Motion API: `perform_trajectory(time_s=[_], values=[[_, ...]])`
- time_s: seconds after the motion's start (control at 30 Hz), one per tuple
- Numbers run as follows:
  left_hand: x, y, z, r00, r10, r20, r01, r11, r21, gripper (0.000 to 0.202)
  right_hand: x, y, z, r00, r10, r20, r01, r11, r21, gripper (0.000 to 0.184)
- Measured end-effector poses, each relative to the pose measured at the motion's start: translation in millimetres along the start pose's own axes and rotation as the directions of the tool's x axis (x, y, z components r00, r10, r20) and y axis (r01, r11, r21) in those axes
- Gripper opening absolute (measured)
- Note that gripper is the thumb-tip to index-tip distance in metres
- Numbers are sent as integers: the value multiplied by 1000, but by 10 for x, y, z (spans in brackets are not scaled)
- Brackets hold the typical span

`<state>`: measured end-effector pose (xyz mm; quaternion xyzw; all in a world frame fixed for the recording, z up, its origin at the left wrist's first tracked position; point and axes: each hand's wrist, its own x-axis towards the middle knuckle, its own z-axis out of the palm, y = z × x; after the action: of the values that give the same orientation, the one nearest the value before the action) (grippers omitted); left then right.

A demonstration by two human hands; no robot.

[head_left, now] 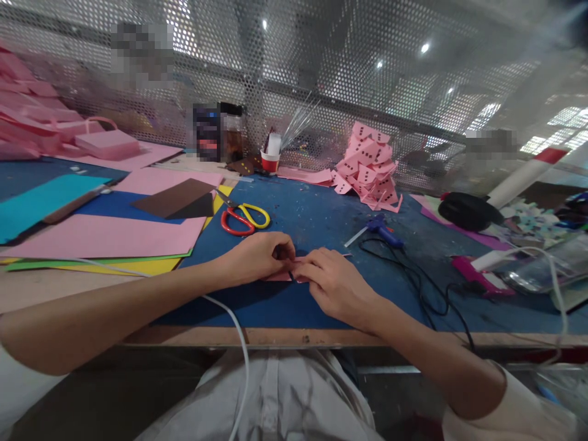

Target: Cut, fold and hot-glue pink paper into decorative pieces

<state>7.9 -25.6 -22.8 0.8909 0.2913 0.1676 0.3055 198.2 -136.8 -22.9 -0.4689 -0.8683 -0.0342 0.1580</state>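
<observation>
At frame centre, a bare left hand (260,256) and bare right hand (337,283) meet over small, flat pink paper (278,277), mostly hidden; whether either grips it cannot be told.

shows as pink paper (278,277) with a dark gap, partly hidden by left hand (260,256) and right hand (337,282), low over blue tabletop (261,312).

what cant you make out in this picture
- Pink piece, head view: its full shape is hidden by the left hand and right hand.
- Fingertip grip, head view: the fingers' own overlap hides whether they pinch or press.
- Turquoise sheet, head view: its far left end is cut off by the left edge.
- Dark marks on the pink cut-outs, head view: too small to tell holes from print.
</observation>
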Motion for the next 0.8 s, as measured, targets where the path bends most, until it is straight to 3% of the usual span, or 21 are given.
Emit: perform_trajectory(time_s=[0.43, 0.8], values=[[1, 5, -4, 1000, -7, 4, 7, 1000, -11, 16, -23, -6, -23, 999, 37, -24, -35, 995, 88, 27], [5, 5, -3, 1000, -2, 1, 2, 1000, -5, 17, -47, 4, -17, 1000, 1, -23, 1, 999, 46, 20]])
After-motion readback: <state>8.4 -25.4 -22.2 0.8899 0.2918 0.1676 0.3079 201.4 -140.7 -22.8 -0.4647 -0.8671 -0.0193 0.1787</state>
